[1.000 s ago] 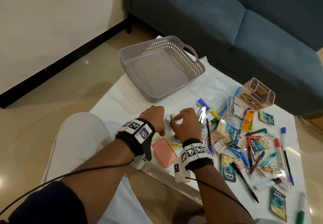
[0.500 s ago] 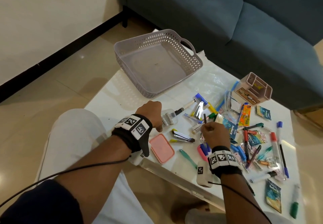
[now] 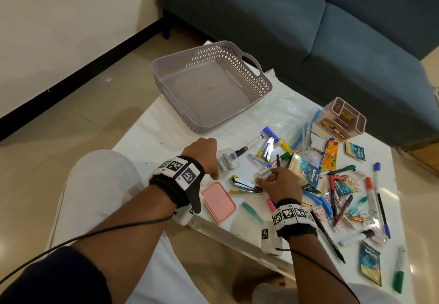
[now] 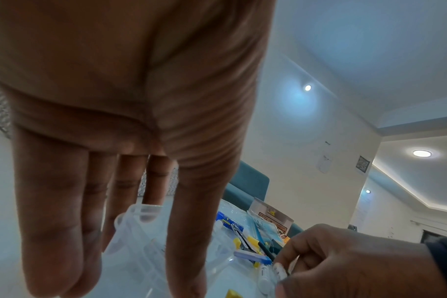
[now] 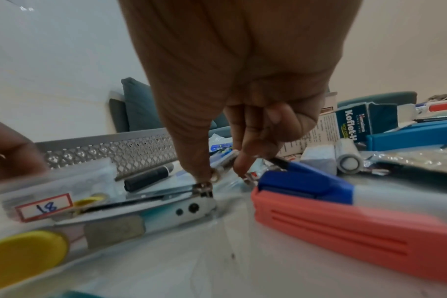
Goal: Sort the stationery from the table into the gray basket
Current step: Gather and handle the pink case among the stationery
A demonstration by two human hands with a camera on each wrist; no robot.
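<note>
The gray basket stands empty at the table's far left corner. My left hand is near the front edge, fingers straight, tips touching a clear plastic box with batteries inside. My right hand is just right of it. It grips a black pen that sticks up out of the fist, and its thumb and forefinger pinch a white marker low over the table. A silver and black stapler lies directly under those fingers.
A pink lid lies at the front edge between my wrists. Markers, pens, clips and sachets are scattered over the right half of the table. A pink desk organizer stands at the back right, and a blue sofa is behind the table.
My right hand left the spot beside the left hand, moved right and took up the black pen, then came back left onto the white marker. The left hand stayed by the clear box.
</note>
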